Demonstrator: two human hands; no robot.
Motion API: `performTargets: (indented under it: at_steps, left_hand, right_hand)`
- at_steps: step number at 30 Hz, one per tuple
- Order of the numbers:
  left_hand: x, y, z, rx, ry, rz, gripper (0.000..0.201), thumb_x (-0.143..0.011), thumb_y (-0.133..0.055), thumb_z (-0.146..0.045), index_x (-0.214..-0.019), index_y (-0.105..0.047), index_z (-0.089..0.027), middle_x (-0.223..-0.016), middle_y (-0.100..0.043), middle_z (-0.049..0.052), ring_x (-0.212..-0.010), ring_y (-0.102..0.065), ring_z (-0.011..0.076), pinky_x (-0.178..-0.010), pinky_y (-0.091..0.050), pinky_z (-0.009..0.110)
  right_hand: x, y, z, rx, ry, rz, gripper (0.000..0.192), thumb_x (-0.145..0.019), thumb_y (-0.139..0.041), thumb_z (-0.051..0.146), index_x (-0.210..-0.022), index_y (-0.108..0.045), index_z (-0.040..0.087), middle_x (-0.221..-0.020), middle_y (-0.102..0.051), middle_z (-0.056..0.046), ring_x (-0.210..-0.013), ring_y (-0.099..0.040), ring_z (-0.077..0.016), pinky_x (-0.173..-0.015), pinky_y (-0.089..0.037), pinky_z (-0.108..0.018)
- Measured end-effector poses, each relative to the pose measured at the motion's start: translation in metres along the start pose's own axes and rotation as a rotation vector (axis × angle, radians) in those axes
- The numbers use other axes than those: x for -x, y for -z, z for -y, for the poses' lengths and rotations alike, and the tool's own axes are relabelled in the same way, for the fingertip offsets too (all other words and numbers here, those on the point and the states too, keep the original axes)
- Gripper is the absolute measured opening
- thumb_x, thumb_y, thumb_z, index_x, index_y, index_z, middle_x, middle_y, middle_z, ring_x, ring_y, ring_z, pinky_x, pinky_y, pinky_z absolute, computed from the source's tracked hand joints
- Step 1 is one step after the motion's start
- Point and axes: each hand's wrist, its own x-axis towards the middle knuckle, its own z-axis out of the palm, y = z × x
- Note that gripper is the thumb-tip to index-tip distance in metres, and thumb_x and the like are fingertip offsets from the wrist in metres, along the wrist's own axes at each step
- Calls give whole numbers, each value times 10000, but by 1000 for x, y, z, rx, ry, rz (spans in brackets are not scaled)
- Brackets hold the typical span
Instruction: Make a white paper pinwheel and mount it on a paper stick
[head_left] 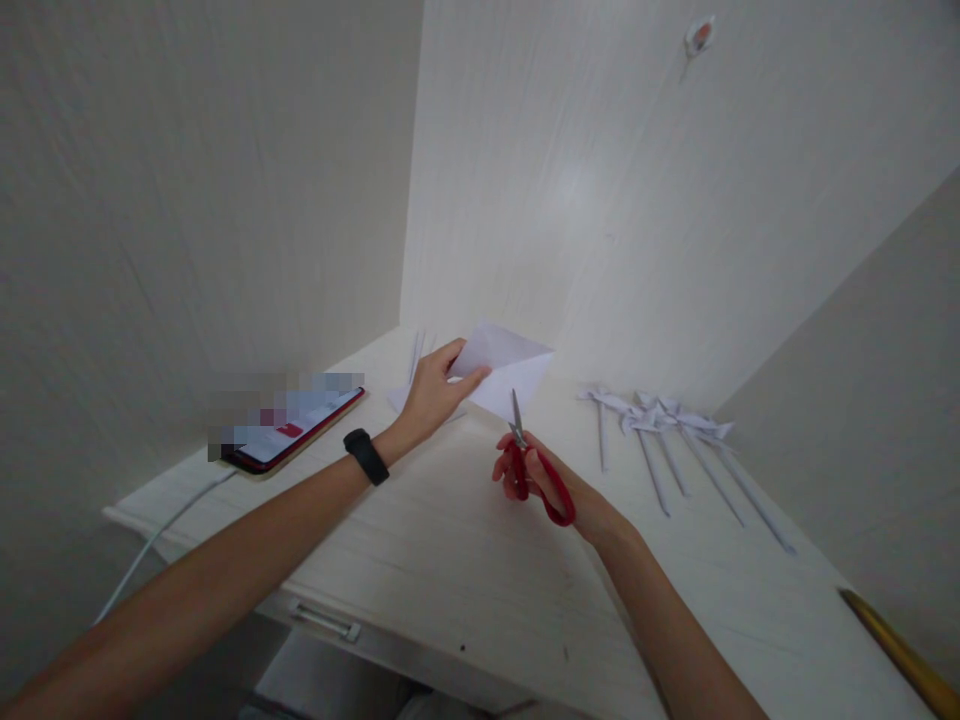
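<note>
My left hand (pixel 439 388) pinches a creased sheet of white paper (pixel 517 360) by its left side, thumb on the near face, and holds it up above the table. A pair of red-handled scissors (pixel 555 488) is in my right hand (pixel 529 470), with fingers through the loops. The blades point up towards the paper's lower edge and stand slightly apart. Whether the tips touch the paper, I cannot tell. A black band is on my left wrist.
Several paper pinwheels (pixel 660 415) on rolled sticks lie on the white table (pixel 450 540) at the right. A phone (pixel 300 425) with a cable rests at the left. Thin paper sticks (pixel 415 355) lie behind my left hand. Walls enclose the table; a gold-coloured object (pixel 892 640) is at lower right.
</note>
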Motion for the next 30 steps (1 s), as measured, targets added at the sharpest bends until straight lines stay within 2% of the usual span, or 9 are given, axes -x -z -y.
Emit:
performTargets:
  at_steps: [11,18,30]
  left_hand:
    - [-1,0,0,-1,21,9,223,-744,-615,-334,-846,-603,-137,-714,-558,11,-656,-490,124,-563,-395,226]
    - [0,0,1,13,29,19,248,-746,-611,-340,-885,-608,-134,-764,-592,27,-680,-518,135,-594,-426,238]
    - [0,0,0,10,31,26,256,-748,-610,-334,-903,-609,-130,-797,-607,36,-699,-533,140,-624,-444,253]
  right_hand:
    - [-1,-2,-1,-13,10,-29,322,-897,-359,495,-1027,-435,210,-834,-568,-30,-637,-502,-99,-582,-359,-249]
    - [-3,-2,-1,-17,-21,-35,319,-896,-346,507,-985,-430,212,-718,-544,3,-555,-456,-89,-513,-330,-231]
    - [-3,-3,1,-17,-19,-40,316,-891,-367,502,-963,-437,202,-679,-534,14,-536,-447,-80,-501,-334,-222]
